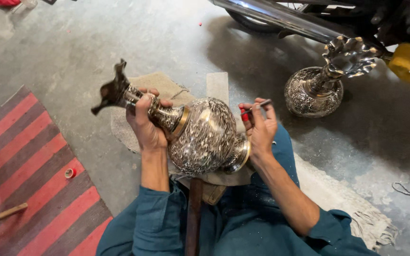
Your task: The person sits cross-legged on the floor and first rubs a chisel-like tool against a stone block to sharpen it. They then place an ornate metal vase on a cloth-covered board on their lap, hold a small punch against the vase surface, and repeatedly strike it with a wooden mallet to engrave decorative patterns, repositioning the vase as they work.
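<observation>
Left hand point(144, 124): closed around the slender neck of an engraved metal vase point(200, 135), which lies tilted on its side across the person's lap, fluted mouth toward the upper left, round foot toward the right. Right hand point(260, 127): fingers pinched on a thin engraving tool point(257, 106) with a red part, the heel of the hand resting against the vase's foot. Beneath the vase: a grey cloth pad point(217, 87) on the concrete floor point(96, 42). Upper right, well apart: a second engraved vase point(321, 87), standing upright beside a motorcycle exhaust pipe point(281, 16). Left: a red striped rug point(34, 175) bearing a small tape roll point(70, 173).
</observation>
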